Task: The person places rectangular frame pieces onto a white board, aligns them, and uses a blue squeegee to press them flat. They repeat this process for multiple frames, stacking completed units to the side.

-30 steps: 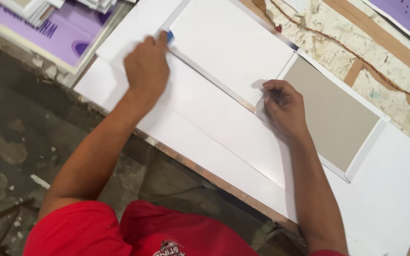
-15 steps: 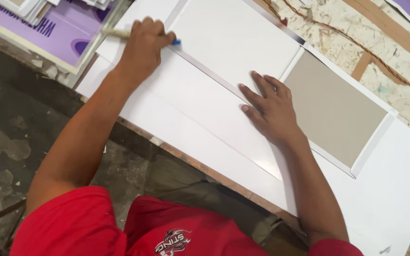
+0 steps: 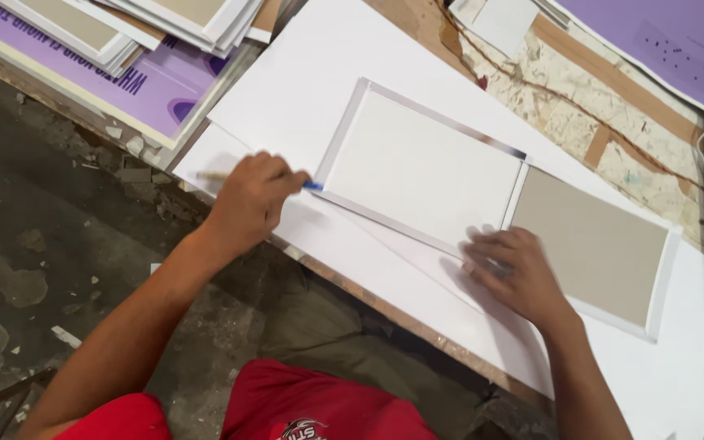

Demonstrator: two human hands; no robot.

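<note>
At ten o'clock, a stack of framed panels point(image 3: 124, 24) lies on a purple sheet point(image 3: 136, 81) at the edge of the work surface. Below them, from eight to nine o'clock, is a dark, stained floor point(image 3: 34, 261) with small scraps on it.

The left hand point(image 3: 250, 200) sits just left of centre, its fingers curled and pressed together around a pencil point(image 3: 220, 176). The pale shaft sticks out toward nine o'clock and the blue tip point(image 3: 313, 186) points toward three o'clock. The tip is just beside the left end of the white panel point(image 3: 421, 167); whether it touches the sheet underneath cannot be told from this angle.

That panel is a white rectangle with a narrow raised border, lying flat and tilted so its long side runs from about ten o'clock down to four o'clock. It lies at the centre, on a large white sheet point(image 3: 303, 90) that covers most of the table and overhangs its near edge.

Right of centre, toward four o'clock, the right hand point(image 3: 515, 273) lies palm down with fingers spread flat. The fingertips press on the sheet at the lower right corner of the white panel, and nothing is pinched.

Just beside the white panel at three o'clock, touching its right end, lies a grey panel point(image 3: 592, 244) with the same white border.

Toward one o'clock, bare chipboard point(image 3: 572, 90) shows, with a thin brown cord across it and a second purple sheet point(image 3: 662, 33) beyond.
</note>
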